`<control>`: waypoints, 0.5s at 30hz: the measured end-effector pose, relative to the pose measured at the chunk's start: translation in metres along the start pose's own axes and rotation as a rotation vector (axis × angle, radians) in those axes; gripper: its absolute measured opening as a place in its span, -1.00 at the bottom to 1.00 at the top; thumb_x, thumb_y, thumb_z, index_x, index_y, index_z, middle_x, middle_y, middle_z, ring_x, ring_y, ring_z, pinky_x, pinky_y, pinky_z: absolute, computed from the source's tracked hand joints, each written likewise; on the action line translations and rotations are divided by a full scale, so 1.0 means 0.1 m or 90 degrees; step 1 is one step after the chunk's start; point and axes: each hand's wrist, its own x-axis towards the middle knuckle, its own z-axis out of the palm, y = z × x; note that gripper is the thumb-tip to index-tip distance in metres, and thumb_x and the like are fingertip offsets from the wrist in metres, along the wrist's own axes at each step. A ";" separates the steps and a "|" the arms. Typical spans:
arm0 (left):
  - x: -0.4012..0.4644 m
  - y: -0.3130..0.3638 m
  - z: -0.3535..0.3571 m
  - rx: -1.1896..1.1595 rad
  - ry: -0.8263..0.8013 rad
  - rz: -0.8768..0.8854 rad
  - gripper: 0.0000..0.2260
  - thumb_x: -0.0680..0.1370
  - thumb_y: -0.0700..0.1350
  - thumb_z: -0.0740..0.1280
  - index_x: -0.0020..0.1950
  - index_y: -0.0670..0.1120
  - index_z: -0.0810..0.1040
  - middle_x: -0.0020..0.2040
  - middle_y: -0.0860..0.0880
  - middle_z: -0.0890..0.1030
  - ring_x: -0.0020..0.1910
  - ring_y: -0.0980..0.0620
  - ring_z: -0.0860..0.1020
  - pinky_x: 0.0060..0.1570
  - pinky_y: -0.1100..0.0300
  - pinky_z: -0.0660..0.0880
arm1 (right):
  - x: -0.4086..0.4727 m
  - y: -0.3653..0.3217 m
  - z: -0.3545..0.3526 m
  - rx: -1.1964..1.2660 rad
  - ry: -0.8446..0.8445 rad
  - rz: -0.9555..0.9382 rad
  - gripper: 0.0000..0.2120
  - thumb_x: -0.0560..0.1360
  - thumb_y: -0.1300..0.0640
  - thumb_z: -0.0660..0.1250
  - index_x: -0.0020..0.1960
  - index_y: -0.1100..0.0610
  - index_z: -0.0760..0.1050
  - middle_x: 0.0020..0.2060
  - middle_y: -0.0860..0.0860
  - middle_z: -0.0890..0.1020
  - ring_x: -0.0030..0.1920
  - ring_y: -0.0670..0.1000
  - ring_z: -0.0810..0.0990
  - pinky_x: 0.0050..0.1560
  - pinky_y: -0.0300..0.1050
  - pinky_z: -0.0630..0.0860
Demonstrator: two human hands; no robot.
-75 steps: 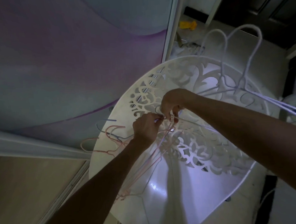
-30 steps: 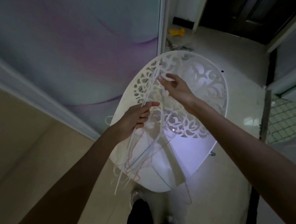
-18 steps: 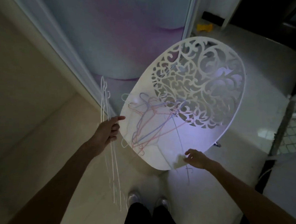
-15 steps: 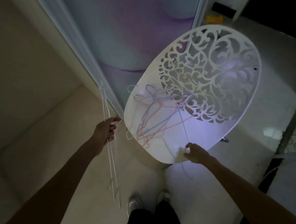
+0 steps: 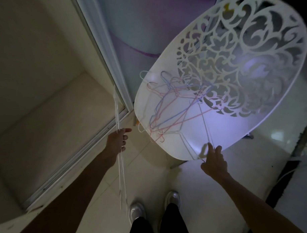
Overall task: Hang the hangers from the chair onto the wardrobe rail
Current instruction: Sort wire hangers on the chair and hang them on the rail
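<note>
A white oval chair (image 5: 279,101) with a cut-out scroll back stands ahead of me. On its seat lies a tangle of pink, blue and white wire hangers (image 5: 168,105). My left hand (image 5: 117,142) grips a thin bundle of white hangers (image 5: 117,114), seen edge-on, running from above the hand down towards the floor. My right hand (image 5: 213,159) is at the seat's front edge and pinches the hook of a white hanger (image 5: 204,125) that stretches back across the seat. The wardrobe rail is out of sight.
The open wardrobe's pale interior (image 5: 44,95) fills the left, with its sliding-door track (image 5: 72,157) along the floor. A purple-patterned sliding door (image 5: 134,33) stands behind the chair. My feet (image 5: 152,208) are on pale floor tiles below.
Since a second ago my left hand has carried the white hangers off the chair to the left. My right hand has dropped from the chair back to the seat's front edge.
</note>
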 end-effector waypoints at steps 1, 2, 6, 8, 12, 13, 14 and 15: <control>-0.06 0.04 -0.02 0.000 0.000 0.006 -0.72 0.64 -0.15 0.09 -0.18 -0.04 0.51 -0.69 0.11 0.30 -0.75 0.23 0.17 -0.64 0.47 0.10 | -0.03 0.01 -0.16 0.014 -0.017 -0.016 -0.28 0.40 0.22 0.39 0.45 0.11 0.09 0.21 0.17 0.29 0.08 0.18 0.53 0.00 -0.01 0.55; -0.11 0.06 -0.06 0.006 -0.003 0.014 -0.72 0.64 -0.15 0.09 -0.18 -0.04 0.52 -0.69 0.12 0.31 -0.74 0.23 0.18 -0.63 0.46 0.11 | -0.06 0.00 -0.30 0.004 -0.036 -0.034 -0.25 0.41 0.20 0.39 0.47 0.11 0.05 0.21 0.17 0.29 0.06 0.17 0.54 -0.03 -0.05 0.54; -0.41 0.28 -0.11 0.038 -0.022 0.044 -0.78 0.61 -0.17 0.14 -0.15 -0.05 0.53 -0.47 0.06 0.36 -0.69 0.23 0.23 -0.52 0.36 0.19 | -0.21 -0.09 -1.08 -0.119 -0.068 -0.006 -0.21 0.45 0.10 0.35 0.49 0.19 -0.07 0.28 0.21 0.29 0.21 0.24 0.48 0.13 0.03 0.46; -0.58 0.43 -0.10 0.019 -0.029 0.054 -0.79 0.60 -0.17 0.20 -0.21 -0.05 0.52 -0.37 0.00 0.35 -0.59 0.20 0.32 -0.38 0.30 0.29 | -0.32 -0.20 -1.55 -0.208 -0.052 0.012 -0.37 0.44 0.09 0.32 0.40 0.25 0.15 0.25 0.21 0.37 0.24 0.23 0.46 0.21 0.05 0.42; -0.87 0.71 -0.13 -0.020 -0.049 0.088 -0.81 0.60 -0.16 0.22 -0.20 -0.04 0.50 -0.28 -0.04 0.43 -0.34 0.06 0.40 -0.23 0.25 0.38 | -0.60 -0.40 -2.26 -0.281 -0.119 0.033 -0.91 0.28 0.23 0.32 -0.23 0.16 0.44 -0.18 0.06 0.55 -0.19 0.05 0.57 -0.17 -0.24 0.47; -0.92 0.78 -0.16 -0.025 -0.057 0.096 -0.80 0.61 -0.16 0.19 -0.19 -0.03 0.51 -0.25 -0.04 0.44 -0.31 0.06 0.42 -0.21 0.24 0.39 | -0.67 -0.44 -2.38 -0.261 -0.132 0.048 -0.91 0.26 0.25 0.32 -0.32 0.15 0.40 -0.30 0.03 0.53 -0.33 0.01 0.54 -0.32 -0.30 0.42; -0.99 0.84 -0.19 -0.034 -0.059 0.100 -0.78 0.62 -0.16 0.17 -0.19 -0.02 0.51 -0.24 -0.04 0.45 -0.29 0.07 0.43 -0.20 0.24 0.39 | -0.71 -0.46 -2.50 -0.228 -0.149 0.066 -0.90 0.26 0.27 0.32 -0.34 0.16 0.39 -0.36 0.02 0.50 -0.40 -0.01 0.50 -0.42 -0.31 0.38; -1.09 0.92 -0.23 -0.043 -0.060 0.102 -0.77 0.62 -0.16 0.15 -0.18 -0.02 0.51 -0.23 -0.03 0.46 -0.28 0.07 0.44 -0.19 0.24 0.39 | -0.79 -0.45 -2.62 -0.180 -0.166 0.079 -0.90 0.29 0.29 0.32 -0.31 0.18 0.40 -0.37 0.04 0.47 -0.42 -0.01 0.49 -0.47 -0.27 0.39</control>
